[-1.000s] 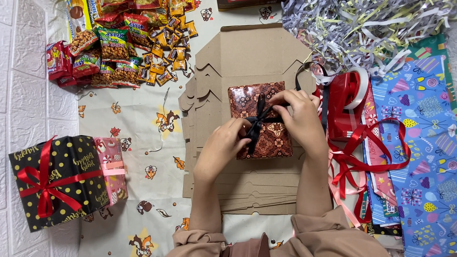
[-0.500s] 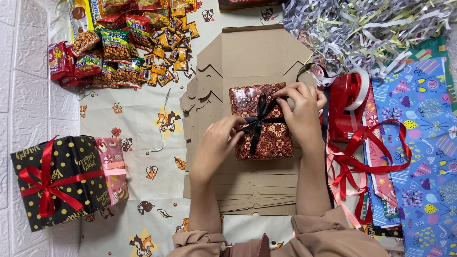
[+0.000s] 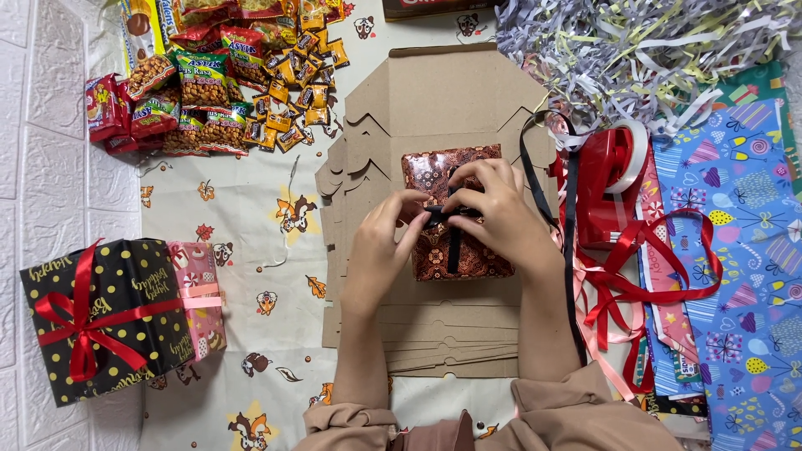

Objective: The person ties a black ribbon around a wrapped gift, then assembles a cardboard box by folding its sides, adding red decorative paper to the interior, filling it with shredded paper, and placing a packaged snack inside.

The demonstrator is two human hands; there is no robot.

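In the middle of the frame, the left hand (image 3: 386, 242) and right hand (image 3: 493, 213) pinch the black ribbon (image 3: 451, 219) on the brown gift (image 3: 455, 213). If fingers slip, the knot could loosen.

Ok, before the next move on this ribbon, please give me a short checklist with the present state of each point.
1. Both hands on the knot: left hand and right hand pinch the black ribbon: ok.
2. Ribbon centred on the wrapped box: ok.
3. Box lies flat on the cardboard: ok.
4. Knot tight: cannot tell, fingers cover it.
5. Tape dispenser near the right hand: ok.
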